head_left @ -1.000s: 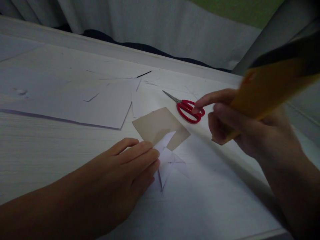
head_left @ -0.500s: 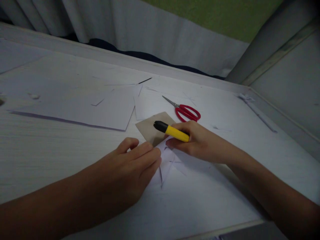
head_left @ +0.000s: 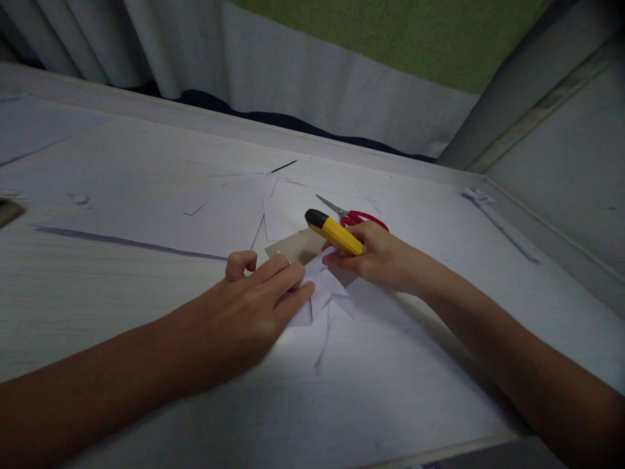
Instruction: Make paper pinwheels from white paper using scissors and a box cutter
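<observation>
My right hand [head_left: 378, 257] is gripping a yellow, black-capped marker [head_left: 334, 232], cap pointing far-left. My left hand [head_left: 254, 303] is lying flat, fingers pressing the folded white paper [head_left: 325, 286], just near a tan card [head_left: 297, 246]. Red scissors [head_left: 359, 218] are lying just beyond my right hand, on the pale table [head_left: 97, 293].

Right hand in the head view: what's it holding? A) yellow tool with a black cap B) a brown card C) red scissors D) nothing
A. The right hand is closed around the yellow tool with a black cap; the red scissors lie on the table behind it, partly hidden.
</observation>
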`<move>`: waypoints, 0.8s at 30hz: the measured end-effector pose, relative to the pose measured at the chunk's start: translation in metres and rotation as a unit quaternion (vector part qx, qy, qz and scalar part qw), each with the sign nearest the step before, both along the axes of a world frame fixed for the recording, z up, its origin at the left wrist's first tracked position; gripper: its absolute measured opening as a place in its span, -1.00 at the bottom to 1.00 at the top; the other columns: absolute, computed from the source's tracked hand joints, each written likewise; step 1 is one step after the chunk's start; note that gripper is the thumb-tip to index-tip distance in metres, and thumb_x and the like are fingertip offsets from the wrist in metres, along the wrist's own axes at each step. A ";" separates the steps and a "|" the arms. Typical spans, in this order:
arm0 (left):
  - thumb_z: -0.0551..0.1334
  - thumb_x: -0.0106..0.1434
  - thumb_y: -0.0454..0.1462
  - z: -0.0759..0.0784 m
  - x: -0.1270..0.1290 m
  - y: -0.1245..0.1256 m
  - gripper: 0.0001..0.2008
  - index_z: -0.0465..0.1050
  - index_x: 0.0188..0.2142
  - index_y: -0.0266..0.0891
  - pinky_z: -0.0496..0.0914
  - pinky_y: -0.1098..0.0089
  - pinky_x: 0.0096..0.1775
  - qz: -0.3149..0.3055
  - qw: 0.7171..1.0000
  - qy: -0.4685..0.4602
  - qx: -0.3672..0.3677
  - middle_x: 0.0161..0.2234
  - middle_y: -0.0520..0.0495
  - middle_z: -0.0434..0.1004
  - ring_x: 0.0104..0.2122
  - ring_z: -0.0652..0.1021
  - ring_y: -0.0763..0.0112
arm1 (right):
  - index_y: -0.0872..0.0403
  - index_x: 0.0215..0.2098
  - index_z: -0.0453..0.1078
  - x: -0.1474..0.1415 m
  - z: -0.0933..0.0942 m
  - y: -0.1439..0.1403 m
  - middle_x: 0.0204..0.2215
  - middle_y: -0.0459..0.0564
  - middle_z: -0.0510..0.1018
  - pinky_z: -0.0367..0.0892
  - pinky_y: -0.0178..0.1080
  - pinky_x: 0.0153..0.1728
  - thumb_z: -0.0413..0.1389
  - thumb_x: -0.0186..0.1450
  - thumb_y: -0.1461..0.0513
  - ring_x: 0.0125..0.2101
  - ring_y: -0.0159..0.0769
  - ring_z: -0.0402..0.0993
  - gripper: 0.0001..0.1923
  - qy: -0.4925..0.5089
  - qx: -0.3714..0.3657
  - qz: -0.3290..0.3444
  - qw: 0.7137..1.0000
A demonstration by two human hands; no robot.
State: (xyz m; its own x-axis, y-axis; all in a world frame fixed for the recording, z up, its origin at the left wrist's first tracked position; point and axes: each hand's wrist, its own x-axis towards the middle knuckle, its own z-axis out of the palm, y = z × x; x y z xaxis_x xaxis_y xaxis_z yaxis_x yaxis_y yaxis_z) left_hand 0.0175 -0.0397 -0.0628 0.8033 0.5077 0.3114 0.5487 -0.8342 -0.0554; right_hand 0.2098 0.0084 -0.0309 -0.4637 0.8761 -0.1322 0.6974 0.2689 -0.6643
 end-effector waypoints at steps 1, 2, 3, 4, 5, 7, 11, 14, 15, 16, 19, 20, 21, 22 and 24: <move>-0.04 0.14 -0.50 -0.001 0.000 0.002 -0.66 0.31 -0.14 -0.26 0.15 0.24 -0.28 0.006 1.000 -0.001 0.000 -0.26 -0.16 0.37 -0.28 0.33 0.28 | 0.14 -0.48 0.32 0.000 0.000 0.002 -0.60 -0.09 0.37 0.15 -0.37 -0.63 0.03 0.04 0.29 -0.60 -0.44 0.26 -0.93 -0.002 0.005 0.000 1.000; -0.03 0.13 -0.50 -0.001 0.000 0.003 -0.66 0.32 -0.14 -0.26 0.15 0.23 -0.28 0.013 1.000 -0.003 0.001 -0.26 -0.16 0.36 -0.28 0.33 0.28 | 0.14 -0.50 0.31 -0.001 0.000 0.004 -0.62 -0.09 0.36 0.13 -0.38 -0.65 0.03 0.04 0.29 -0.62 -0.45 0.24 -0.94 -0.006 0.010 -0.002 1.000; -0.02 0.13 -0.49 -0.002 0.001 0.004 -0.67 0.32 -0.14 -0.25 0.15 0.23 -0.28 0.018 1.000 -0.004 0.001 -0.24 -0.17 0.36 -0.27 0.32 0.26 | 0.14 -0.52 0.30 -0.001 0.000 0.005 -0.63 -0.09 0.35 0.11 -0.38 -0.66 0.04 0.04 0.28 -0.63 -0.45 0.23 -0.94 -0.011 0.016 -0.006 1.000; -0.02 0.14 -0.47 -0.002 0.001 0.005 -0.68 0.32 -0.14 -0.25 0.16 0.22 -0.28 0.023 1.000 -0.006 0.000 -0.23 -0.17 0.35 -0.26 0.32 0.25 | 0.14 -0.54 0.30 -0.001 0.000 0.006 -0.64 -0.09 0.35 0.10 -0.38 -0.67 0.04 0.03 0.28 -0.64 -0.46 0.22 -0.94 -0.016 0.023 -0.010 1.000; -0.01 0.15 -0.44 -0.002 0.001 0.006 -0.69 0.32 -0.14 -0.24 0.16 0.21 -0.28 0.027 1.000 -0.009 -0.002 -0.21 -0.18 0.34 -0.24 0.31 0.24 | 0.14 -0.54 0.29 -0.001 -0.001 0.007 -0.64 -0.09 0.34 0.10 -0.38 -0.67 0.04 0.03 0.28 -0.64 -0.46 0.22 -0.94 -0.020 0.027 -0.014 0.999; -0.01 0.18 -0.36 -0.002 0.002 0.007 -0.72 0.32 -0.13 -0.24 0.16 0.18 -0.26 0.032 0.999 -0.014 -0.013 -0.18 -0.19 0.33 -0.21 0.30 0.21 | 0.14 -0.54 0.29 -0.001 -0.003 0.008 -0.64 -0.09 0.34 0.10 -0.39 -0.66 0.04 0.04 0.28 -0.64 -0.47 0.22 -0.94 -0.020 0.028 -0.013 0.999; -0.01 0.20 -0.25 -0.001 0.003 0.007 -0.71 0.32 -0.12 -0.24 0.15 0.15 -0.22 0.028 0.999 -0.015 -0.038 -0.15 -0.18 0.33 -0.15 0.29 0.18 | 0.14 -0.51 0.31 0.000 -0.009 0.010 -0.61 -0.09 0.36 0.13 -0.38 -0.61 0.04 0.04 0.29 -0.62 -0.46 0.24 -0.95 -0.017 0.030 -0.013 0.999; -0.01 0.20 -0.23 -0.002 0.003 0.007 -0.71 0.31 -0.11 -0.24 0.14 0.14 -0.20 0.026 0.998 -0.019 -0.051 -0.14 -0.17 0.34 -0.14 0.28 0.18 | 0.13 -0.47 0.32 0.000 -0.010 0.009 -0.59 -0.09 0.36 0.13 -0.37 -0.58 0.05 0.05 0.27 -0.60 -0.45 0.24 -0.92 -0.017 0.034 -0.010 0.999; -0.01 0.21 -0.24 -0.003 0.003 0.007 -0.71 0.31 -0.11 -0.24 0.14 0.14 -0.19 0.027 0.998 -0.021 -0.055 -0.14 -0.17 0.34 -0.13 0.28 0.18 | 0.13 -0.44 0.33 0.001 -0.008 0.008 -0.57 -0.09 0.36 0.13 -0.37 -0.57 0.05 0.06 0.26 -0.58 -0.44 0.25 -0.90 -0.015 0.043 -0.008 0.999; -0.01 0.21 -0.24 -0.003 0.003 0.007 -0.71 0.31 -0.11 -0.24 0.14 0.14 -0.19 0.028 0.998 -0.023 -0.058 -0.14 -0.17 0.34 -0.13 0.28 0.18 | 0.12 -0.40 0.32 0.002 -0.006 0.006 -0.54 -0.09 0.37 0.14 -0.36 -0.55 0.05 0.07 0.25 -0.56 -0.43 0.25 -0.88 -0.012 0.057 -0.007 0.998; 0.00 0.21 -0.26 -0.005 0.003 0.007 -0.71 0.30 -0.10 -0.24 0.13 0.14 -0.18 0.033 0.997 -0.025 -0.062 -0.13 -0.16 0.34 -0.12 0.27 0.19 | 0.11 -0.30 0.28 0.005 0.003 -0.004 -0.44 -0.08 0.36 0.16 -0.34 -0.48 0.09 0.06 0.19 -0.46 -0.39 0.27 -0.76 -0.002 0.093 0.015 0.996; -0.01 0.21 -0.26 -0.005 0.003 0.007 -0.72 0.31 -0.10 -0.23 0.13 0.14 -0.18 0.033 0.997 -0.025 -0.060 -0.13 -0.16 0.33 -0.12 0.27 0.19 | 0.10 -0.29 0.26 0.006 0.005 -0.009 -0.42 -0.08 0.35 0.16 -0.34 -0.46 0.11 0.04 0.18 -0.43 -0.38 0.26 -0.73 -0.003 0.094 0.035 0.995; -0.01 0.21 -0.26 -0.005 0.003 0.007 -0.72 0.31 -0.11 -0.22 0.13 0.15 -0.18 0.033 0.997 -0.026 -0.059 -0.13 -0.15 0.33 -0.12 0.27 0.20 | 0.09 -0.30 0.26 0.008 0.006 -0.013 -0.40 -0.07 0.35 0.16 -0.33 -0.44 0.13 0.02 0.17 -0.41 -0.37 0.26 -0.71 -0.006 0.095 0.056 0.994; -0.01 0.21 -0.26 -0.005 0.003 0.007 -0.72 0.32 -0.12 -0.21 0.13 0.15 -0.19 0.032 0.998 -0.026 -0.058 -0.13 -0.15 0.33 -0.13 0.27 0.20 | 0.08 -0.30 0.25 0.009 0.007 -0.016 -0.39 -0.07 0.34 0.16 -0.33 -0.42 0.15 0.01 0.16 -0.39 -0.36 0.25 -0.70 -0.014 0.098 0.069 0.993; -0.01 0.21 -0.26 -0.005 0.003 0.007 -0.72 0.31 -0.12 -0.20 0.14 0.17 -0.20 0.027 0.998 -0.026 -0.060 -0.13 -0.14 0.32 -0.14 0.27 0.21 | 0.08 -0.31 0.24 0.011 0.004 -0.021 -0.38 -0.05 0.32 0.16 -0.31 -0.41 0.17 -0.02 0.14 -0.37 -0.33 0.23 -0.67 -0.034 0.112 0.073 0.990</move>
State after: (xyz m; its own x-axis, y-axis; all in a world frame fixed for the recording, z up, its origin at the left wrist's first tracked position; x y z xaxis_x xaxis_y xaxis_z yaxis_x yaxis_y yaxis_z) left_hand 0.0207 -0.0324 -0.0682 0.7580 0.5856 0.2872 0.5925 -0.8023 0.0723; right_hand 0.2209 -0.0128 -0.0272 -0.5840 0.8114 0.0235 0.6810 0.5055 -0.5298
